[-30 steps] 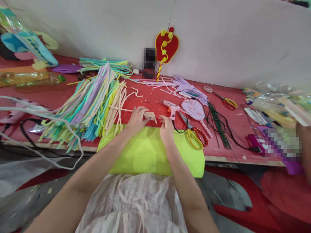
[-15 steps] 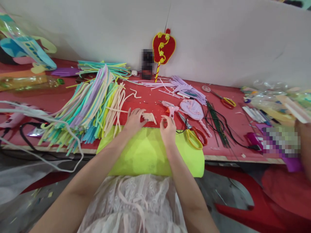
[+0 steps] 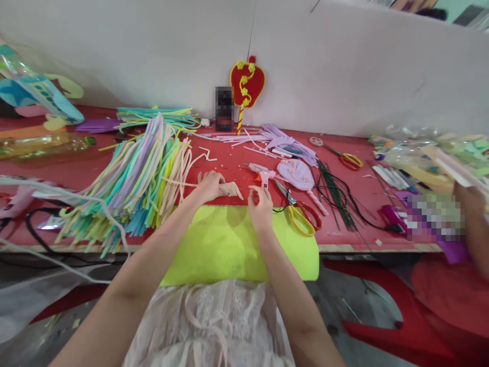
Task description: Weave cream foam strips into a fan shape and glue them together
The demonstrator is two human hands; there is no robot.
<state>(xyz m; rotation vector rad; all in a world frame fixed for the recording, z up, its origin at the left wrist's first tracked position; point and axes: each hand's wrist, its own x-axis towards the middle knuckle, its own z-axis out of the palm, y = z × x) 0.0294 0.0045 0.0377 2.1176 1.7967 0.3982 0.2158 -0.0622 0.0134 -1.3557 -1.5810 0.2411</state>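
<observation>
My left hand (image 3: 211, 186) is closed on a bunch of short, bent cream pipe cleaners (image 3: 231, 190), which pokes out to the right of its fingers. To the right of it, my right hand (image 3: 261, 203) hovers with loosely curled fingers, and I see nothing in them. Just beyond the right hand lies a pink glue gun (image 3: 264, 175). Scissors with red and yellow handles (image 3: 301, 216) lie to the right of that hand. A lime-green sheet (image 3: 233, 244) hangs over the table edge under my forearms.
A big heap of pastel pipe cleaners (image 3: 126, 178) lies on the left. A lilac pipe-cleaner piece (image 3: 296, 173), green stems (image 3: 336, 196) and more scissors (image 3: 349, 160) are on the right. A red apple-shaped decoration (image 3: 248, 86) stands by the wall. Another person's arm (image 3: 473, 229) is at far right.
The camera view has shifted slightly. My left hand still holds the cream pipe cleaners, and my right hand stays near the glue gun with little change.
</observation>
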